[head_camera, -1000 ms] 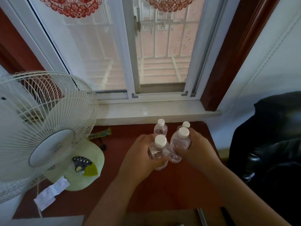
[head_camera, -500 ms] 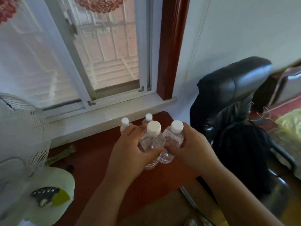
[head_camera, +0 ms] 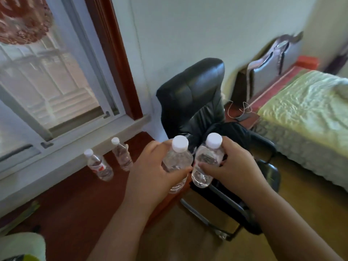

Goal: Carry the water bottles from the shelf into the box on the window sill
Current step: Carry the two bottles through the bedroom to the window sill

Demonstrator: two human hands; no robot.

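My left hand (head_camera: pixel 150 172) grips a clear water bottle (head_camera: pixel 178 161) with a white cap, held upright in the air. Right beside it, my right hand (head_camera: pixel 233 166) grips a second clear bottle (head_camera: pixel 206 162) with a white cap. The two held bottles almost touch, above the edge of the red-brown surface and the black chair. Two more clear bottles stand upright on the red-brown surface (head_camera: pixel 75 196) near the window sill (head_camera: pixel 79 159): one with a red label (head_camera: pixel 98 165) and one behind it (head_camera: pixel 122 154). No box is in view.
A black leather chair (head_camera: pixel 194 98) with a metal frame stands just behind and below my hands. A bed with a pale green cover (head_camera: pixel 305 113) fills the right. The window with its dark red frame (head_camera: pixel 113 57) is at the left. A fan's base (head_camera: pixel 22 245) shows at the bottom left.
My view has swung to the right, away from the fan towards the chair and bed. Both hands have lifted their bottles clear of the two that stay standing on the red-brown surface.
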